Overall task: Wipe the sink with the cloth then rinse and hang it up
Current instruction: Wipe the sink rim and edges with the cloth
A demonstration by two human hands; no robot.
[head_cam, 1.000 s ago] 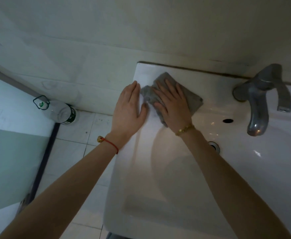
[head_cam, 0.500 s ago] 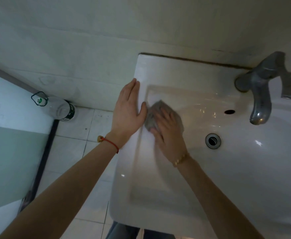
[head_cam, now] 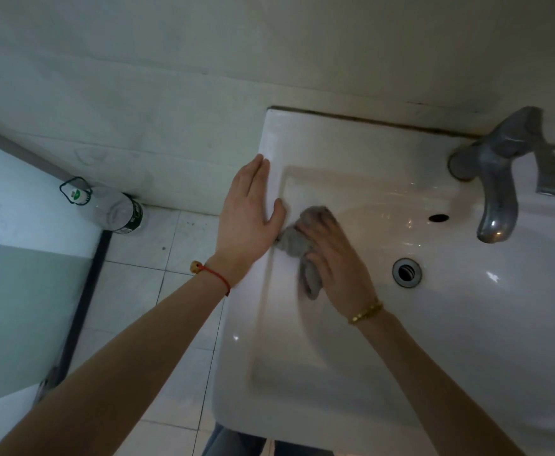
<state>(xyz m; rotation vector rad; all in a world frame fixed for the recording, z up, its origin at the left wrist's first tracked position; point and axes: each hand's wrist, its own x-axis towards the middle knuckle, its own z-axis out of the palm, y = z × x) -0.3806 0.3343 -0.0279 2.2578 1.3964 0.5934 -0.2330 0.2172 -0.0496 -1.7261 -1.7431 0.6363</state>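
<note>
The white sink (head_cam: pixel 319 136) fills the right half of the view. A bunched grey cloth (head_cam: pixel 297 245) lies on the basin's left inner slope. My right hand (head_cam: pixel 332 261) presses down on the cloth, its fingers spread over it, and looks blurred by motion. My left hand (head_cam: pixel 246 215) lies flat on the sink's left rim, fingers together, thumb touching the cloth's edge. It holds nothing.
A grey metal tap (head_cam: pixel 499 179) stands at the back right, over the overflow hole (head_cam: pixel 439 217) and the drain (head_cam: pixel 407 272). A clear plastic bottle (head_cam: pixel 111 209) lies on the tiled floor by the wall. A glass panel (head_cam: pixel 16 258) stands at left.
My right hand has dragged the cloth from the sink's back left rim down into the basin's left slope, bunching it up. The left hand has stayed on the rim.
</note>
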